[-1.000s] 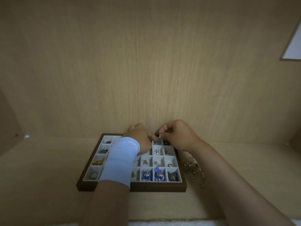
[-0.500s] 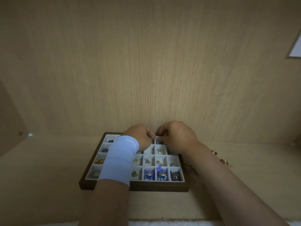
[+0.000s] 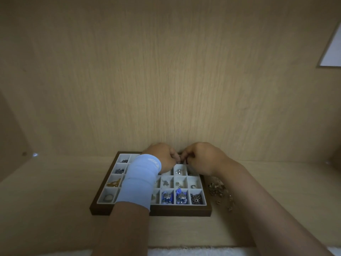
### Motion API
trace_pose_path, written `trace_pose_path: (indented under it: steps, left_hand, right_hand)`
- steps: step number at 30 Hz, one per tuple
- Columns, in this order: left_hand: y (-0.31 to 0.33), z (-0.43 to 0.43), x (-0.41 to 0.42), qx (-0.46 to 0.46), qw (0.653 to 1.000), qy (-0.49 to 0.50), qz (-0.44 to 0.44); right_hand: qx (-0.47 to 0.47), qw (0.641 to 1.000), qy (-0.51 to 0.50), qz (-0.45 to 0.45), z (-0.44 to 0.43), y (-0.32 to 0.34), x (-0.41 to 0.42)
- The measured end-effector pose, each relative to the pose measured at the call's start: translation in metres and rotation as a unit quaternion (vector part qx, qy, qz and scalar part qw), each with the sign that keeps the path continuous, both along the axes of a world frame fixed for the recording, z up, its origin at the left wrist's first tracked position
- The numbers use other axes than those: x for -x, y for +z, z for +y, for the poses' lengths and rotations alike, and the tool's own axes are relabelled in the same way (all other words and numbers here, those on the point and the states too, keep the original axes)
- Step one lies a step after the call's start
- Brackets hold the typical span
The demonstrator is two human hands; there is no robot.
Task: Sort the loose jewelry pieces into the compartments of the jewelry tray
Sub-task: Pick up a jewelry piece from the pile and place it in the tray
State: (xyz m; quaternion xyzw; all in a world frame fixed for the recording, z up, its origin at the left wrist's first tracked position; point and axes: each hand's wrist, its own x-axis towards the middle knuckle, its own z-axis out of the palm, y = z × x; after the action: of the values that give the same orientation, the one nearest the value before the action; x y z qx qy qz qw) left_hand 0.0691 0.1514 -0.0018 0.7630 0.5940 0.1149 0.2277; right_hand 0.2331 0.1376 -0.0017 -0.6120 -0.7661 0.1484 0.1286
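Observation:
A dark wooden jewelry tray [image 3: 180,212] with white compartments lies on the shelf against the back wall. Several compartments hold pieces: blue beaded ones [image 3: 174,197] in the front row, a gold piece [image 3: 114,183] at the left. My left hand [image 3: 162,157], with a light blue wrist sleeve, and my right hand [image 3: 201,157] meet over the tray's back row. Their curled fingertips pinch a small silver piece [image 3: 180,160] between them. A heap of loose gold-coloured jewelry [image 3: 220,191] lies right of the tray.
The wooden back wall [image 3: 166,80] stands right behind the tray. A side wall closes the left. A white panel [image 3: 332,50] shows at the upper right. A white towel edge [image 3: 184,252] runs along the shelf's front.
Both hands have drawn closer together over the tray's back row and now hide most of the small silver piece. The camera view has shifted slightly.

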Motion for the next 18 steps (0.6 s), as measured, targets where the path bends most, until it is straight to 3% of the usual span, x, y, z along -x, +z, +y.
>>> trace_pose_path:
  steps: [3,8,18]
  left_hand:
    - [0.006,0.0,-0.005,-0.045,0.998,0.015,-0.031]
    - [0.008,-0.013,-0.039,-0.083,0.991,-0.045,-0.093]
    - [-0.026,-0.044,-0.114,-0.127,0.974,-0.188,-0.017]
  right_hand:
    - [-0.019,0.999,-0.006,0.043,-0.004,0.011,-0.016]
    - [-0.023,0.999,-0.04,0.007,-0.017,0.024,-0.069]
    - [0.117,0.992,-0.044,-0.033,-0.049,0.017,-0.131]
